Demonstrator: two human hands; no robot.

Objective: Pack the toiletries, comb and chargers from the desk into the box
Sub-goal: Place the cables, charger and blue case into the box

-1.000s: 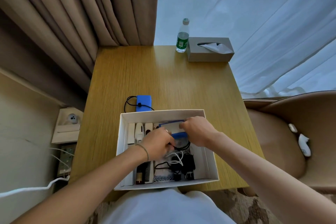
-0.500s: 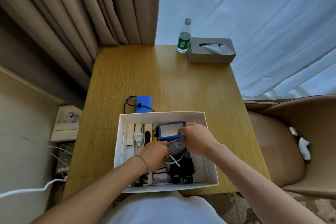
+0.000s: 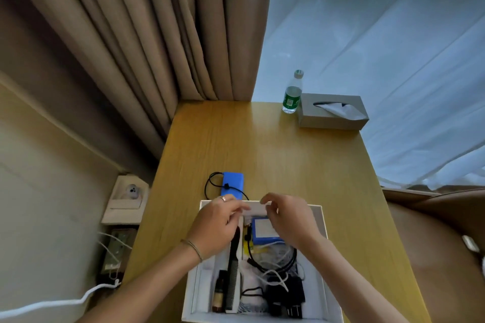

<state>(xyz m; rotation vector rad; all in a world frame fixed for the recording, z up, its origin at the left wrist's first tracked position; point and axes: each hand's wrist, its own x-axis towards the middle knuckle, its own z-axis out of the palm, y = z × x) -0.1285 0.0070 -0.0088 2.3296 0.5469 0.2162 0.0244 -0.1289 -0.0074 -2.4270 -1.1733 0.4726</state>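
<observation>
The white box stands at the desk's near edge. Inside lie a black comb, a small brown bottle, a blue-edged power bank with a pale face, a looped black cable, white cables and black chargers. My left hand and my right hand hover side by side over the box's far wall, fingers loosely curled, with nothing seen in them. A blue power bank with a black cord lies on the desk just beyond the box.
A water bottle and a grey tissue box stand at the desk's far right corner. Brown curtains hang behind on the left. A brown chair is to the right, and a wall socket with white cables to the left.
Both hands rose from the middle of the box to its far wall. The blue-edged power bank left my hands and lies in the box. The view tilted up.
</observation>
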